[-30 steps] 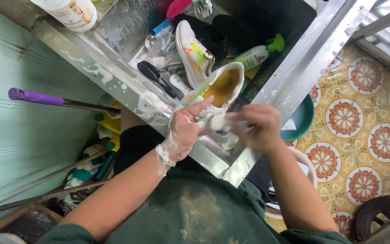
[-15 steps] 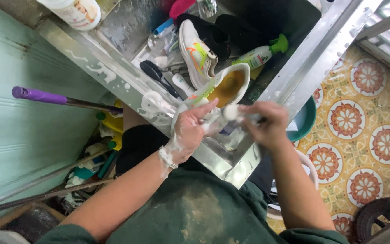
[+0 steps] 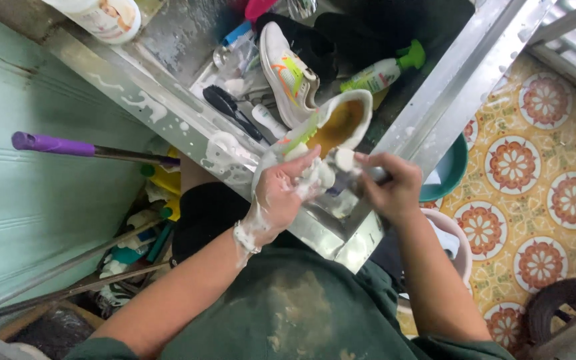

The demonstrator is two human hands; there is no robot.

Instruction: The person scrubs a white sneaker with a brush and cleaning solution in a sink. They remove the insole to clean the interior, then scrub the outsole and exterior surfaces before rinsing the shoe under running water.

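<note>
We look down on a steel sink [image 3: 168, 93] that runs slantwise across the top of the view, its rim flecked with foam. To its right lies a floor of yellow patterned tiles [image 3: 555, 193], and to its left a pale green wall [image 3: 28, 200], across which a mop handle with a purple grip [image 3: 48, 143] lies.

Inside the sink a second white shoe [image 3: 287, 72] with orange and green marks lies on its side, beyond the hands. Just right of it lies a spray bottle with a green cap [image 3: 381, 70], and left of it a dark brush [image 3: 228, 110]. A teal basin [image 3: 451, 175] sits on the floor just below the sink's right edge.

The white shoe [image 3: 331, 127] we are working on is held over the near rim of the sink, its opening turned up so the yellowish lining shows. Its heel end points away from us, towards the other shoe, and its near end is buried under our hands.

Our left hand [image 3: 281, 193] is closed around the near end of that shoe from the left, thumb stretched along its upper edge, with foam clinging to the fingers and wrist. Our right hand [image 3: 391, 187] is just beside it, on the right, gripped tight on a small scrubbing tool [image 3: 345, 163] whose foamy head touches the shoe between the two hands. We cannot tell what kind of tool it is, as suds and fingers cover most of it.
</note>
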